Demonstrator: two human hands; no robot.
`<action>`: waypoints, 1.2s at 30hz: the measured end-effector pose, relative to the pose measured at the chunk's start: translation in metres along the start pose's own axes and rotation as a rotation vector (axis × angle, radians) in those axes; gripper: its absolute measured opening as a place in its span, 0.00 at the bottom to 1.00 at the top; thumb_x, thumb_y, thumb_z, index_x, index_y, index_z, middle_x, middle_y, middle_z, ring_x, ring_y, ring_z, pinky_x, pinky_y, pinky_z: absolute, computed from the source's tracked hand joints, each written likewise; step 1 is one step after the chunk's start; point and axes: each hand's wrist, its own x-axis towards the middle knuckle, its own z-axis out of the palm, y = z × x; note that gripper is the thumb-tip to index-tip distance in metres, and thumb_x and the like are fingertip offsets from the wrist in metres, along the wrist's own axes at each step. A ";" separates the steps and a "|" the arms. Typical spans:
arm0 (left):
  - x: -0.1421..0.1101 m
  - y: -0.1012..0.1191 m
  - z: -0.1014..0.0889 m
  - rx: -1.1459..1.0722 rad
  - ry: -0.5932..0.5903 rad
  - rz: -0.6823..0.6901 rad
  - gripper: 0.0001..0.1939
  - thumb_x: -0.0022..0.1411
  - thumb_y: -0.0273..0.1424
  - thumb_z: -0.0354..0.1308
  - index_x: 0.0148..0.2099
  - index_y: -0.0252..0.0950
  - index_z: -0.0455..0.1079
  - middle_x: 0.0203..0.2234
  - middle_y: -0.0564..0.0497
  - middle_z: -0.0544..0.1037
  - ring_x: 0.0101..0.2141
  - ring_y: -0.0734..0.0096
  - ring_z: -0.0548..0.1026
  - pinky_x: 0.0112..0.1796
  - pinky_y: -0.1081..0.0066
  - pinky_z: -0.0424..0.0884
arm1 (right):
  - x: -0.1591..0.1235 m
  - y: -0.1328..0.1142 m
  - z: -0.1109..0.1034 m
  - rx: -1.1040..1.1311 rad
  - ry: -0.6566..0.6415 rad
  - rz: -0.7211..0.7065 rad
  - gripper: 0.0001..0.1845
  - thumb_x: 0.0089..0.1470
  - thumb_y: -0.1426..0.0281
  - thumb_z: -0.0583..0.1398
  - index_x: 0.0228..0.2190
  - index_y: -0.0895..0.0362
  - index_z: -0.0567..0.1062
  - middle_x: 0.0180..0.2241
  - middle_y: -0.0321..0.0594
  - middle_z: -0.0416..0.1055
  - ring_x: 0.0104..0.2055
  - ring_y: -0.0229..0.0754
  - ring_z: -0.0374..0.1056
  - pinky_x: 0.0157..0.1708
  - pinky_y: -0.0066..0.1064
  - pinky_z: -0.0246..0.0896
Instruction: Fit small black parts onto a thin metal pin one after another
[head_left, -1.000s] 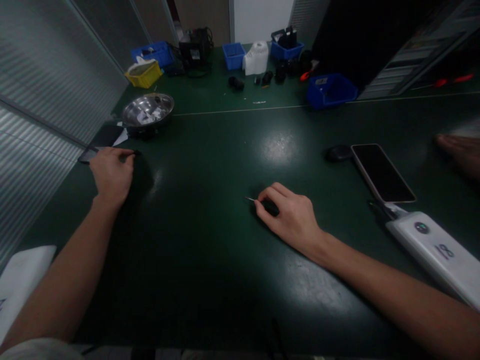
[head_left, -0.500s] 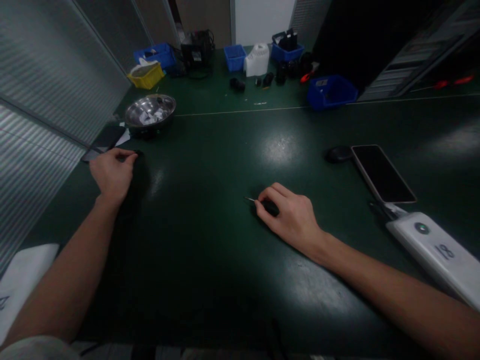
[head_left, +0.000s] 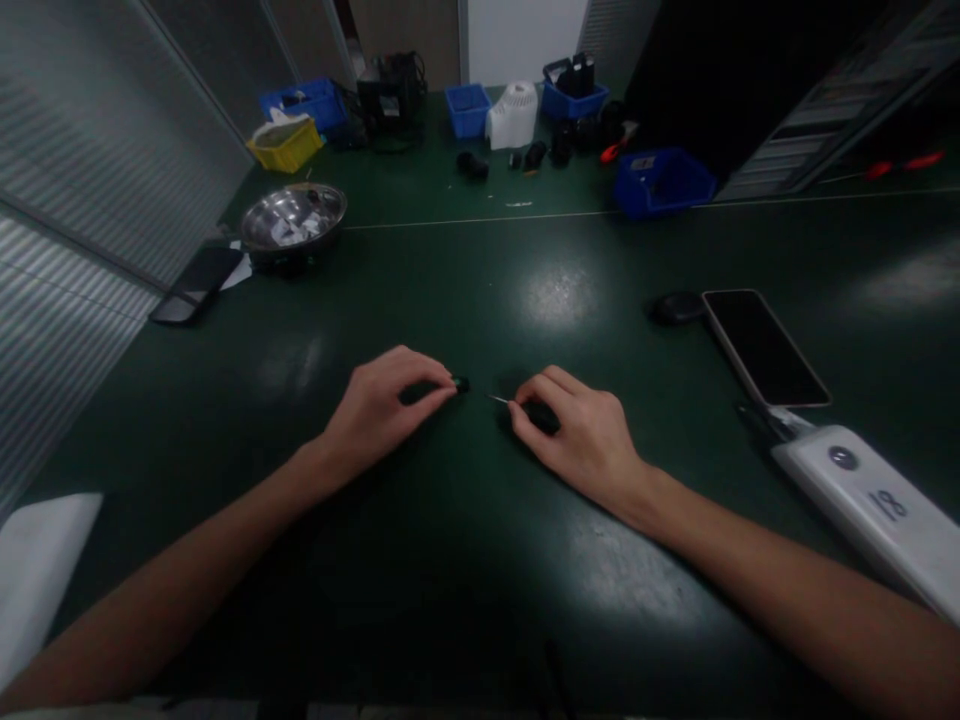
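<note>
Near the middle of the dark green table, my left hand (head_left: 390, 400) pinches a small black piece (head_left: 462, 384) between thumb and fingertips. A spot of green shows on that piece, but its kind is too small to make out. Just to the right, my right hand (head_left: 581, 425) rests on the table, closed around a small screwdriver (head_left: 499, 399). Its thin metal shaft points left toward the black piece, with a short gap between them. Part of the dark handle shows beneath the curled fingers; the rest is hidden by the hand.
At right lie a phone (head_left: 766, 347), a black mouse (head_left: 677, 309) and a white power bank (head_left: 874, 510) with a cable. A metal bowl (head_left: 259, 236) holding white scraps stands back left, near a dark flat device (head_left: 199, 283). Blue bins (head_left: 664, 190) and a yellow bin (head_left: 289, 152) stand farther back.
My left hand has moved right from beside the dark flat device to the table's middle, carrying the small black piece. My right hand and the screwdriver have stayed in place.
</note>
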 end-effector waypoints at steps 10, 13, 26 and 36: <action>-0.011 0.000 0.023 -0.138 -0.088 0.061 0.07 0.69 0.30 0.60 0.48 0.39 0.76 0.45 0.47 0.80 0.45 0.66 0.77 0.43 0.66 0.75 | -0.001 0.002 0.004 0.040 -0.057 -0.092 0.11 0.66 0.63 0.55 0.38 0.55 0.75 0.37 0.37 0.72 0.31 0.35 0.66 0.29 0.28 0.55; -0.011 0.002 0.023 -0.133 -0.103 0.042 0.13 0.68 0.31 0.61 0.54 0.40 0.74 0.46 0.47 0.79 0.43 0.67 0.77 0.40 0.67 0.75 | -0.001 0.002 0.004 0.020 -0.087 -0.101 0.12 0.66 0.62 0.55 0.38 0.54 0.75 0.37 0.37 0.72 0.31 0.35 0.66 0.28 0.28 0.55; -0.012 0.004 0.027 -0.181 -0.098 0.167 0.12 0.68 0.26 0.60 0.52 0.39 0.77 0.46 0.48 0.81 0.46 0.69 0.79 0.49 0.69 0.77 | -0.002 0.000 0.001 0.034 -0.134 -0.218 0.13 0.69 0.63 0.53 0.41 0.56 0.74 0.38 0.38 0.71 0.31 0.34 0.66 0.29 0.28 0.57; -0.013 0.004 0.026 0.009 -0.110 0.245 0.17 0.70 0.25 0.57 0.58 0.43 0.73 0.47 0.47 0.77 0.45 0.68 0.74 0.43 0.67 0.74 | -0.002 -0.001 0.000 0.024 -0.121 -0.230 0.13 0.70 0.63 0.52 0.41 0.56 0.74 0.39 0.38 0.71 0.32 0.34 0.66 0.28 0.28 0.57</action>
